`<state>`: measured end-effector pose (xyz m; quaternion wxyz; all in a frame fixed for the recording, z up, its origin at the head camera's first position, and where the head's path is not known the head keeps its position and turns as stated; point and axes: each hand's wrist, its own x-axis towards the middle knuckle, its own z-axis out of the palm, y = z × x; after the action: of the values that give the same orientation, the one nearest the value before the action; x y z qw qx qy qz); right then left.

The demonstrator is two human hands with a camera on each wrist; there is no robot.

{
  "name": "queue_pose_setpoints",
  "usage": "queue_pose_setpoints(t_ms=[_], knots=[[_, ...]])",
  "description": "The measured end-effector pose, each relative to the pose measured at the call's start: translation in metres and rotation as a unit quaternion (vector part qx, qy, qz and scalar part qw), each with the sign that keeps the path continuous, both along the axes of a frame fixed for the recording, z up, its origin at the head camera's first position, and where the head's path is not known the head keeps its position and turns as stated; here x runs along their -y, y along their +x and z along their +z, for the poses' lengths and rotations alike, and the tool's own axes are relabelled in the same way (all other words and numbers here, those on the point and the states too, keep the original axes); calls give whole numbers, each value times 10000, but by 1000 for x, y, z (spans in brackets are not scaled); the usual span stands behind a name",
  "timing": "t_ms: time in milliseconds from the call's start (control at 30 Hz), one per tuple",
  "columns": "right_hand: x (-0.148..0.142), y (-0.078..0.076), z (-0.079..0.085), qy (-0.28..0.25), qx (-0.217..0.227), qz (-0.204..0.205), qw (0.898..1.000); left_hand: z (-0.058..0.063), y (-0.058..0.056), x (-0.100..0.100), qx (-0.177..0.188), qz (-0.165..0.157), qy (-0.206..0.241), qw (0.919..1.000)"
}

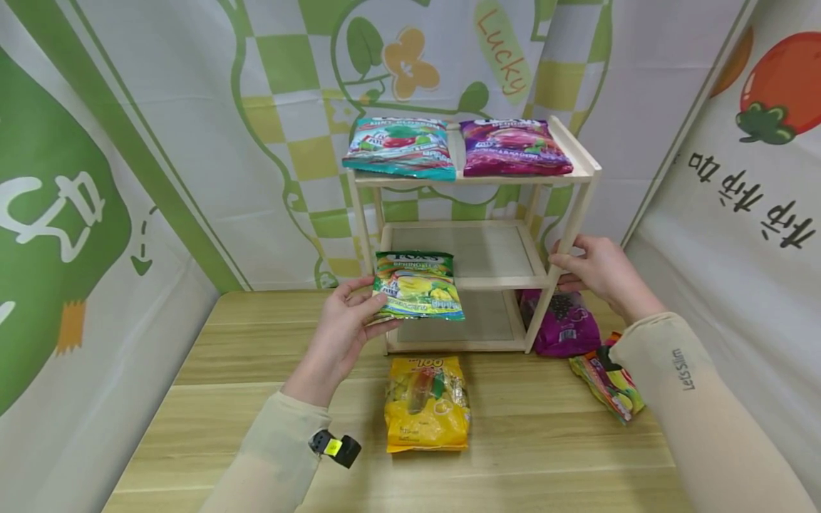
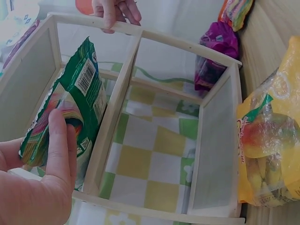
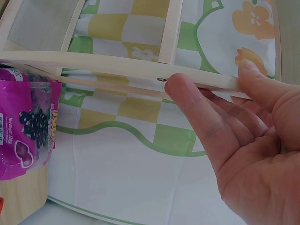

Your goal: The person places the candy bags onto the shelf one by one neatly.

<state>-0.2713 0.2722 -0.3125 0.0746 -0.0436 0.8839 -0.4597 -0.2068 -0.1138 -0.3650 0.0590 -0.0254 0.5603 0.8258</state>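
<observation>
My left hand (image 1: pixel 343 329) pinches a green Fox's candy bag (image 1: pixel 420 286) by its left edge, thumb on the printed front. The bag is at the front of the middle tier of a small wooden shelf (image 1: pixel 581 196); the left wrist view shows its barcode side (image 2: pixel 85 77) and fingers beneath. My right hand (image 1: pixel 601 269) grips the shelf's right front post (image 3: pixel 112 63) between thumb and fingers, near the middle tier. On the top tier lie a teal candy bag (image 1: pixel 400 147) and, to its right, a purple-red one (image 1: pixel 513 146).
A yellow bag with a mango picture (image 1: pixel 427 404) lies on the wooden table (image 1: pixel 256 363) before the shelf. Right of the shelf are a purple bag (image 1: pixel 569 326) and a red-and-green bag (image 1: pixel 609 381), partly behind my right wrist. Printed curtains (image 1: pixel 173 142) close in the back and sides.
</observation>
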Motion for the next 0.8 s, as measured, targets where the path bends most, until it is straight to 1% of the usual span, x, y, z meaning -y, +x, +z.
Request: queue_pose_setpoints(t_ms=[233,467,533,567,733,800], knots=[[1,0,1,-35,4,-13,10000,2,6,-2,-244,-30,-48,9997],[1,1,1,-48,-20,-25,10000,3,10,-4,-466,50,-312,9984],[1,0,1,-39,-23,-22,10000,4,12,-5,-522,51,-487,9974],[1,0,1,-33,-24,-20,10000,4,12,-5,-537,54,-652,9964],[0,-1,0,-4,-20,-7,10000,4,15,-6,-605,85,-1447,9876],[0,-1,-1,-3,-25,-2,10000,5,15,-8,-685,113,-1538,9857]])
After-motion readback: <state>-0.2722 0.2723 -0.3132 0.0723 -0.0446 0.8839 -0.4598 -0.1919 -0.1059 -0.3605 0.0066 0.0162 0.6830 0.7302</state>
